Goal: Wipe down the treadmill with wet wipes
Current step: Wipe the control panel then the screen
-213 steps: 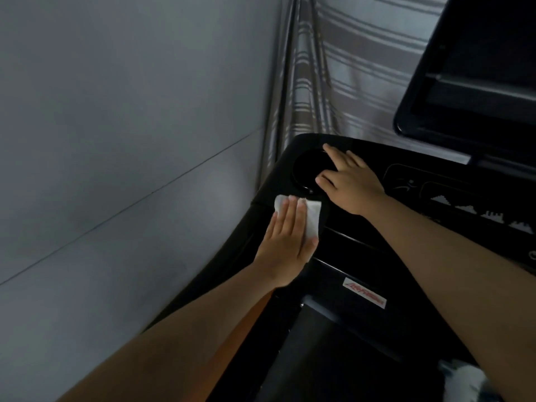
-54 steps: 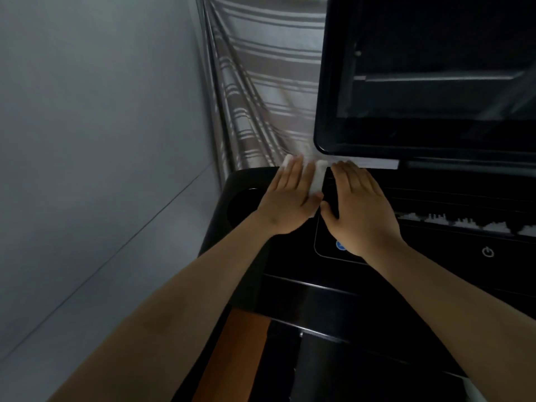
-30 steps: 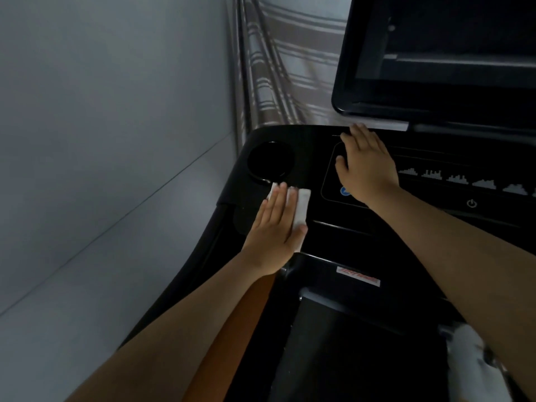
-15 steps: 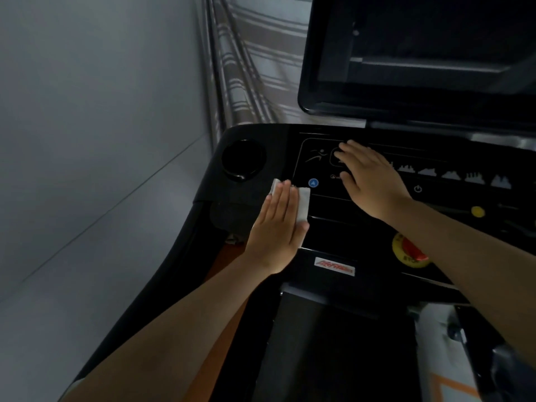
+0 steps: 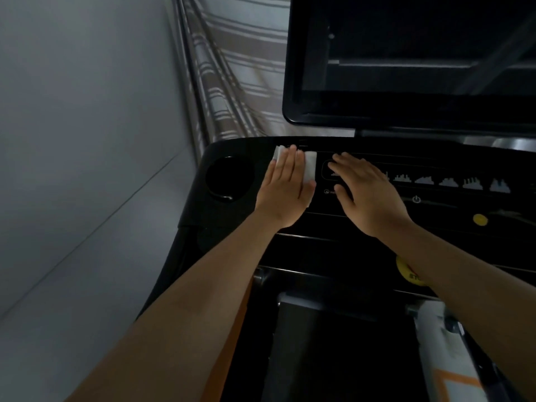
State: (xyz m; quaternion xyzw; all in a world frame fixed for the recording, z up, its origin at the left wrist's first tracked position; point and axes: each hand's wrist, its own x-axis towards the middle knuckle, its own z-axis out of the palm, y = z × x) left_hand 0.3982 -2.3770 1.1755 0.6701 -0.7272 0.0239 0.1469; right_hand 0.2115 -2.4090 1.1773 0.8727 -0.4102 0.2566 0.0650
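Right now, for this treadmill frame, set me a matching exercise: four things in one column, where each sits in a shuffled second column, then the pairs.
1. wet wipe
2. right hand
3. cup holder
4. yellow button

A. right of the power symbol
B. pressed under the left hand
C. at the left end of the treadmill console
D. flat at the left end of the program icons

Pairs: 1-B, 2-D, 3-C, 4-A
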